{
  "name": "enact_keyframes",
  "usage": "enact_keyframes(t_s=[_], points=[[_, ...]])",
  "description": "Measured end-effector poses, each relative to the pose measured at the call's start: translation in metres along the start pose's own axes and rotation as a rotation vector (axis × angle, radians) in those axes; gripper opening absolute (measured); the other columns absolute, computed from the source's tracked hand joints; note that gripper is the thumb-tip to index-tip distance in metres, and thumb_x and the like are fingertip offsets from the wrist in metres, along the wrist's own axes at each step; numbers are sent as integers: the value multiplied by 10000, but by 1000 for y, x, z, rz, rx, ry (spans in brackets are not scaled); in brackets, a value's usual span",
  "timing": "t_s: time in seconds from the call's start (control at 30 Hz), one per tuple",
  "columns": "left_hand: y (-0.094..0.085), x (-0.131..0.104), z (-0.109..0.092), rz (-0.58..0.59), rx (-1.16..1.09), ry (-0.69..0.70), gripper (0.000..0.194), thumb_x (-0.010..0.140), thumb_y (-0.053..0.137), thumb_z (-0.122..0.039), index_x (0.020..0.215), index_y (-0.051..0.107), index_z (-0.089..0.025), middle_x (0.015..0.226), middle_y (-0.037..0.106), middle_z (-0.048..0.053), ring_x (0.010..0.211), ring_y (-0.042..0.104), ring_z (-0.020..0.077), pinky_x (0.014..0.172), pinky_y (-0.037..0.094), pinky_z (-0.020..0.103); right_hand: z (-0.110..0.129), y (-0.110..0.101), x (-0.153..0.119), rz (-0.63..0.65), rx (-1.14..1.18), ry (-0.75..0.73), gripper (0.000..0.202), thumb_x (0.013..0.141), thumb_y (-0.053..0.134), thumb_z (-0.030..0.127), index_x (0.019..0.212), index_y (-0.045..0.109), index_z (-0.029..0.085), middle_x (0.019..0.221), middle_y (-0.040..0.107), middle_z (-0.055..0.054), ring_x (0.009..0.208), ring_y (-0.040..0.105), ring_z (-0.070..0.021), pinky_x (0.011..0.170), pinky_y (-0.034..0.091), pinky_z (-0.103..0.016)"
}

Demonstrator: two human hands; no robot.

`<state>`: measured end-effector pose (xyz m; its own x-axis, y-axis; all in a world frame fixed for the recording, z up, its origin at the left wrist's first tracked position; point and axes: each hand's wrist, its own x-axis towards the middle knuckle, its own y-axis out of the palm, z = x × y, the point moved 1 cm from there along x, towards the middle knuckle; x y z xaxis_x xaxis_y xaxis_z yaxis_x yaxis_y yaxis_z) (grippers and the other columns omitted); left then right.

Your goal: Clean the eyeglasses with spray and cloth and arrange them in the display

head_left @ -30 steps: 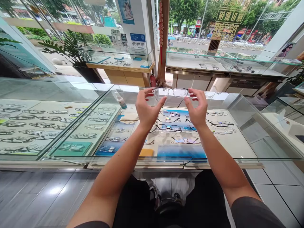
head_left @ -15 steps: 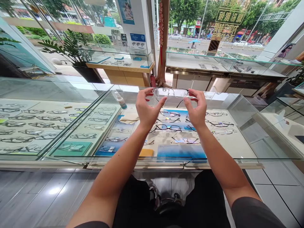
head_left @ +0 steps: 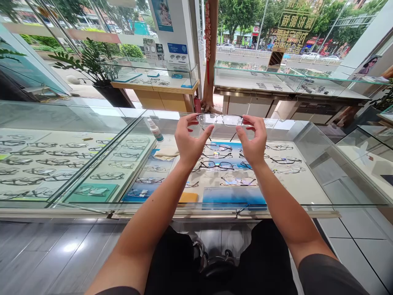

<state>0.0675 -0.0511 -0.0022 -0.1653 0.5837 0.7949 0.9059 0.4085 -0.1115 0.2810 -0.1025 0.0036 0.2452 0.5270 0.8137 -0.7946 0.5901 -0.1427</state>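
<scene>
At the centre of the frame, one pair of thin-rimmed eyeglasses (head_left: pixel 232 120) is held up by its two ends above the glass display counter (head_left: pixel 276 203). The left hand (head_left: pixel 190 141) is part-curled, gripping one end between fingers and thumb; the right hand (head_left: pixel 254 141) grips the other end the same way.

Gold Chinese lettering (head_left: pixel 296 24) marks the window at upper right, one line boxed; its smaller lines are not clearly legible. A blue-headed notice (head_left: pixel 178 53) hangs at upper centre, its print too small to read, as is the label on the one spray bottle (head_left: pixel 155 130) left of the hands.

Inside the counter, four pairs of display glasses (head_left: pixel 216 165) show between the forearms and three right of the right hand. One beige cloth (head_left: pixel 166 153) lies below the bottle, one yellow cloth (head_left: pixel 188 198) at lower centre, and one pair of glasses (head_left: pixel 91 190) on a green tray (head_left: pixel 107 197) at lower left.

Compared with the previous frame, the held pair's right temple reaches slightly lower, and the passer-by under a blue umbrella outside is gone from view.
</scene>
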Motion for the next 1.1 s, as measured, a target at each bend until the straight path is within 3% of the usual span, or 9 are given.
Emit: enact_keyframes(t_s=[0.23,0.53,0.63,0.8,0.93,1.1], points=[[-2,1,-1,-21,39,76,631,865,873,-630,1325,671,-249,1261,755,120,1159,748,292,851,601,425,-3,2,-1,27,21,32,300,1023,689,396,1315,679,333,1291,711,-75,1215,718,-273,1018,634,-506],[5,-1,8,44,-72,-59,673,860,871,-651,1361,648,-261,1366,744,138,1216,760,296,919,627,434,8,3,-7,-32,-108,-123,299,1046,678,423,1339,668,360,1262,698,-77,1231,680,-317,1016,631,-574],[4,0,7,8,-56,-24,656,871,854,-658,1348,643,-260,1333,748,132,1217,754,296,919,625,437,10,4,-8,-44,-84,-127,305,1044,687,433,1341,677,363,1269,710,-75,1247,688,-313,1018,640,-563],[-4,2,5,-156,76,137,740,777,909,-684,1327,636,-271,1321,728,135,1274,693,355,967,602,510,5,5,-5,-44,96,40,319,1082,631,462,1361,710,328,1342,754,-82,1273,735,-271,1052,656,-511],[-6,2,8,-185,128,158,775,720,937,-699,1304,640,-286,1328,718,130,1297,669,388,1012,584,555,-6,7,-2,11,226,215,368,1072,638,523,1315,773,281,1337,801,-97,1261,770,-261,1105,650,-503],[-6,0,8,-196,152,186,796,669,977,-683,1283,655,-292,1296,723,122,1276,675,407,1055,573,607,-17,11,-2,35,273,325,414,1036,668,595,1257,819,279,1242,849,-90,1194,799,-266,1076,661,-527]])
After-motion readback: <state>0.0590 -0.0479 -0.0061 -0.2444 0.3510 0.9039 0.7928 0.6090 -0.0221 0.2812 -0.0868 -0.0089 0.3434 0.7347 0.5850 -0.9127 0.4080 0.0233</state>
